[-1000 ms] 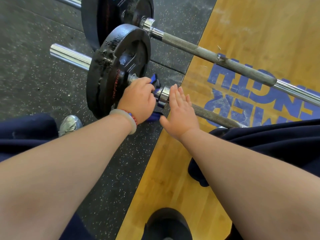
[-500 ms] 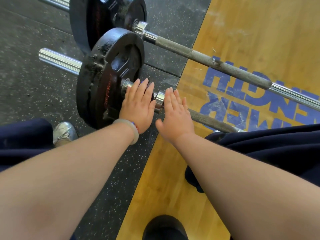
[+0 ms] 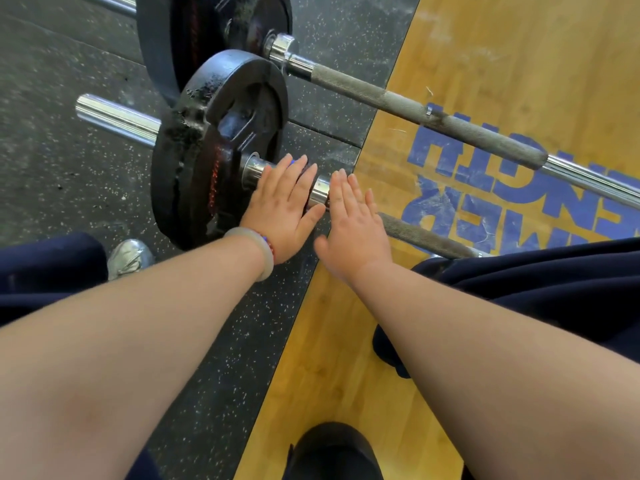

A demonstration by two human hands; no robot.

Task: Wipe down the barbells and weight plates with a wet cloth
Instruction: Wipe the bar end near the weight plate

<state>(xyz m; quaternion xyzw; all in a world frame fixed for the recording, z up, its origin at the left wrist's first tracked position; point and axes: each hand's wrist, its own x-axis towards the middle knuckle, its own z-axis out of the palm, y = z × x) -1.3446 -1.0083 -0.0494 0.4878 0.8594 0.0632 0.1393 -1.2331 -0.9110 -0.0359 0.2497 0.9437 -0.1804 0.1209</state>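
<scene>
Left hand (image 3: 284, 206) lies flat on the barbell (image 3: 320, 194), right beside the weight plate (image 3: 207, 150). Right hand (image 3: 353, 220) is flat too, just alongside.

Blue cloth (image 3: 293, 162) lies mostly hidden beneath the left hand (image 3: 282, 206)

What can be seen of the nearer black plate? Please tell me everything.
The plate is a black disc, seemingly cast iron, with a rough, chipped rim bearing red marks and a cut-out grip hole in its glossy face. It stands upright on the rubber floor, threaded on the near barbell, whose chrome sleeve sticks out on both sides. The left hand lies flat over the sleeve just beside it; whether it touches the plate I cannot tell.
</scene>
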